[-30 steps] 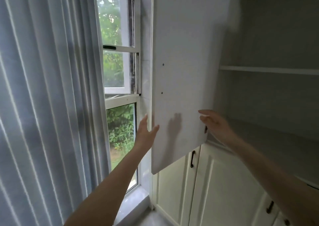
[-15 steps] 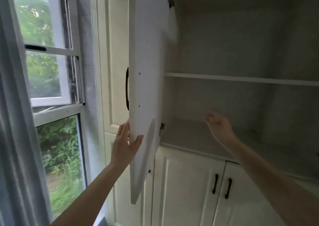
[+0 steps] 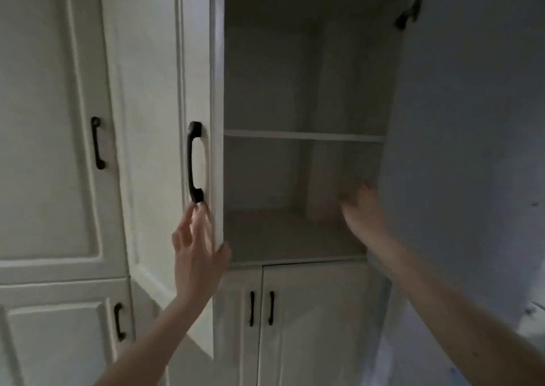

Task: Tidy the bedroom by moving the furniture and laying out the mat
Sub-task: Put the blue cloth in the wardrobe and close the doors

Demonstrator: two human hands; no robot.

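A: State the fittings.
B: White panelled wardrobe (image 3: 59, 149) spans the wall. Upper compartment (image 3: 295, 232) stands open, with one shelf (image 3: 303, 135) across it. Black handles (image 3: 194, 161) are fitted on the doors.
A: Lighting?
B: Dim; compartment interior is shaded. Lower double doors (image 3: 295, 326) are closed.

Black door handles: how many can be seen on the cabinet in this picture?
5. One on the far-left upper door, one on the open door above the left hand, one on the lower-left door, two side by side under the open compartment. Others may be hidden.
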